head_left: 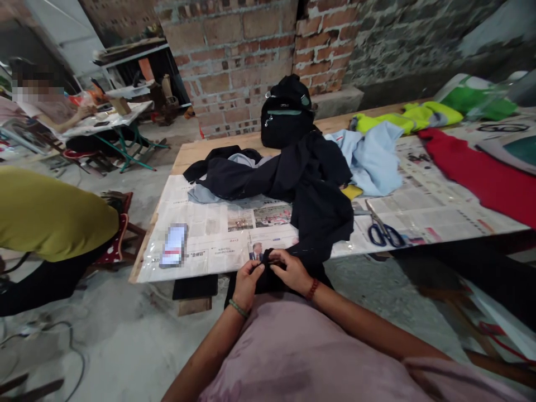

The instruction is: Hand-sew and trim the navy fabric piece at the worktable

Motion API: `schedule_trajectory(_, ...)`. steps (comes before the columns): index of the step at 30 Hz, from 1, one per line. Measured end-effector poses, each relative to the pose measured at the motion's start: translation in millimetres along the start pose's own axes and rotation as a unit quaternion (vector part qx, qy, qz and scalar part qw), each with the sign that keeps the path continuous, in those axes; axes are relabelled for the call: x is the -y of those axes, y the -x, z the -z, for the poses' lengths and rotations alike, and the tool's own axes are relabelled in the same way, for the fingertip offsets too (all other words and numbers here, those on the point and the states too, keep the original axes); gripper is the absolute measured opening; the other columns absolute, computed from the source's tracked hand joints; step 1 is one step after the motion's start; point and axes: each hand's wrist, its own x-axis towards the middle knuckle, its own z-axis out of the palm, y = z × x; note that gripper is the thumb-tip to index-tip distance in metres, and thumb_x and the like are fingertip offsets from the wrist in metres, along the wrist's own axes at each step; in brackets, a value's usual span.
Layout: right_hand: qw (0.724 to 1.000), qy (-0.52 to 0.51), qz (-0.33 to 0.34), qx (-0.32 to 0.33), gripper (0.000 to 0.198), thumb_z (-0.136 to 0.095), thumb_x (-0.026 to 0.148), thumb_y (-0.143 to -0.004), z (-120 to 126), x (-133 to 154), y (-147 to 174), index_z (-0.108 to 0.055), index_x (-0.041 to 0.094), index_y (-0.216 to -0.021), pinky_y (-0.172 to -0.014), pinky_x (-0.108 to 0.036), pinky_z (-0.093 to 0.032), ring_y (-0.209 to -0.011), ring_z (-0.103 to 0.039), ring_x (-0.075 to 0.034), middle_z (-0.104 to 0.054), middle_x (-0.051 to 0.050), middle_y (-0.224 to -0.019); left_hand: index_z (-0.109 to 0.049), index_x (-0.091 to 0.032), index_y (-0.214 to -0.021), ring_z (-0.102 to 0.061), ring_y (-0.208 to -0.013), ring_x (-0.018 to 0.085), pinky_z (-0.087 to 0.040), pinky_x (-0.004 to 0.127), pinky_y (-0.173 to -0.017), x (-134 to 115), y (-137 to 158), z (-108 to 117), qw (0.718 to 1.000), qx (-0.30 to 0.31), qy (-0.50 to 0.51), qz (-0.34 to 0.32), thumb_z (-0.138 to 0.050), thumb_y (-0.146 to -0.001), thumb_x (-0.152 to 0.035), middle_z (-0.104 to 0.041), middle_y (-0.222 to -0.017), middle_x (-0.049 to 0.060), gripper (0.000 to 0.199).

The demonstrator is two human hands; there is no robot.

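Note:
A dark garment [322, 206] lies bunched on the newspaper-covered table [218, 223], and one part of it reaches over the front edge to my hands. My left hand [248, 279] pinches the garment's end between thumb and fingers. Close beside it, my right hand [291, 272] also grips the dark cloth, its fingers bent around a fold. Whether a needle or thread is between the fingertips is too small to tell. Scissors [383, 229] with dark blue handles rest to the right of the garment. To the left lies a phone [173, 245] with its screen lit.
A black backpack [287, 111] stands at the table's back. Light blue cloth [372, 156], a neon yellow garment [410, 116] and red cloth [481, 173] lie to the right. At left, a person in a mustard top [54, 212] sits close; another person [50, 106] works at a farther table.

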Motion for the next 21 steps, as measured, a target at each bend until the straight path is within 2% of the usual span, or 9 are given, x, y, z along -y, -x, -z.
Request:
schedule_trajectory(4, 0.998, 0.027, 0.046, -0.028, 0.007, -0.055, 0.022, -0.074, -0.1, 7.5, 4.7, -0.058, 0.018, -0.080, -0.072, -0.029, -0.046, -0.075, -0.057, -0.015, -0.061, -0.004, -0.079, -0.060, -0.014, -0.076, -0.052, -0.063, 0.009, -0.041, 0.021, -0.061, 0.8, 0.8, -2.4, 0.999, 0.019, 0.041, 0.019, -0.073, -0.060, -0.032, -0.061, -0.070, -0.002, 0.027)
schedule_trajectory(8, 0.996, 0.017, 0.068, -0.046, 0.010, -0.054, 0.021, -0.077, 0.6, 11.6, 2.1, -0.061, 0.018, -0.071, -0.068, -0.026, -0.045, -0.069, -0.056, -0.013, -0.059, -0.003, -0.072, -0.060, -0.015, -0.075, -0.053, -0.061, 0.008, -0.040, 0.020, -0.061, -0.9, 1.9, -7.0, 0.995, 0.020, 0.083, 0.043, -0.075, -0.058, -0.029, -0.062, -0.069, -0.003, 0.026)
schedule_trajectory(13, 0.991, 0.035, 0.116, -0.057, 0.009, -0.053, 0.018, -0.079, -2.0, 12.6, 0.8, -0.060, 0.018, -0.074, -0.066, -0.025, -0.044, -0.068, -0.055, -0.013, -0.059, -0.002, -0.072, -0.061, -0.015, -0.072, -0.054, -0.061, 0.008, -0.040, 0.020, -0.063, -5.1, 4.5, -10.6, 0.990, 0.016, 0.124, 0.066, -0.077, -0.054, -0.028, -0.063, -0.067, -0.003, 0.027)
schedule_trajectory(21, 0.971, 0.120, 0.205, -0.016, 0.009, -0.046, 0.015, -0.084, -2.1, 13.0, -2.6, -0.054, 0.019, -0.082, -0.066, -0.026, -0.046, -0.072, -0.054, -0.014, -0.056, -0.004, -0.076, -0.062, -0.015, -0.070, -0.056, -0.064, 0.009, -0.041, 0.022, -0.067, -7.0, 4.3, -10.9, 0.988, 0.016, 0.140, 0.060, -0.077, -0.053, -0.026, -0.064, -0.069, -0.002, 0.026)
